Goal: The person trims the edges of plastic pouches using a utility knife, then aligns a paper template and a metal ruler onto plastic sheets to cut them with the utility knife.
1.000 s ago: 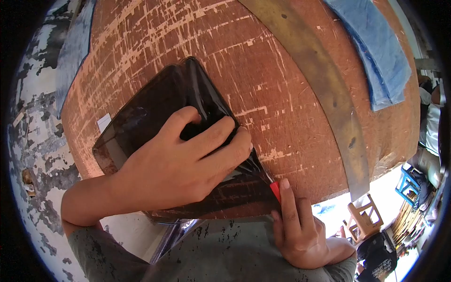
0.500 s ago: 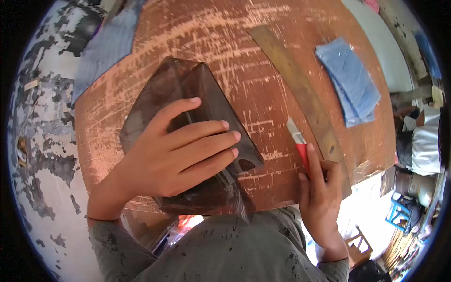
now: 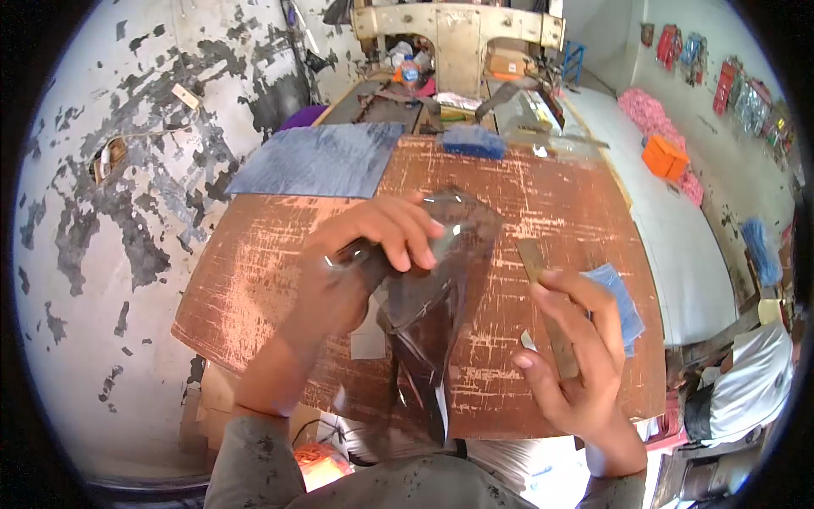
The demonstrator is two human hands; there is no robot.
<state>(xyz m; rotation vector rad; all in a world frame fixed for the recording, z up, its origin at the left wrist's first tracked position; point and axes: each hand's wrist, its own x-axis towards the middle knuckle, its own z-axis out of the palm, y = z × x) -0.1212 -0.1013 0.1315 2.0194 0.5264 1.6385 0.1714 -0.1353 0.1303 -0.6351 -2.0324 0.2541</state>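
Observation:
My left hand (image 3: 377,233) grips a dark see-through plastic sheet (image 3: 479,225), raised above the brown worn board (image 3: 585,220) and folded, its lower part hanging to the front edge. On the right, my right hand (image 3: 585,348) has its thumb and index finger apart. The small knife's blade (image 3: 527,340) shows beside that thumb; its handle is hidden behind the hand. A brownish metal strip (image 3: 532,257) lies under and beside the right fingers. Just right of them is a blue plastic-wrapped bundle (image 3: 623,301). A small pale rectangle (image 3: 367,341) lies below the left hand.
At the board's back lie a blue-grey sheet (image 3: 318,161) and a blue packet (image 3: 473,142). A large cream machine (image 3: 458,51) stands behind. To the right are a white surface (image 3: 678,254), an orange box (image 3: 665,158) and a person in a light top (image 3: 750,382).
The view has tilted up, bringing the machine and room into sight. My left hand has lifted and folded the dark sheet off the board. My right thumb and index finger have spread apart.

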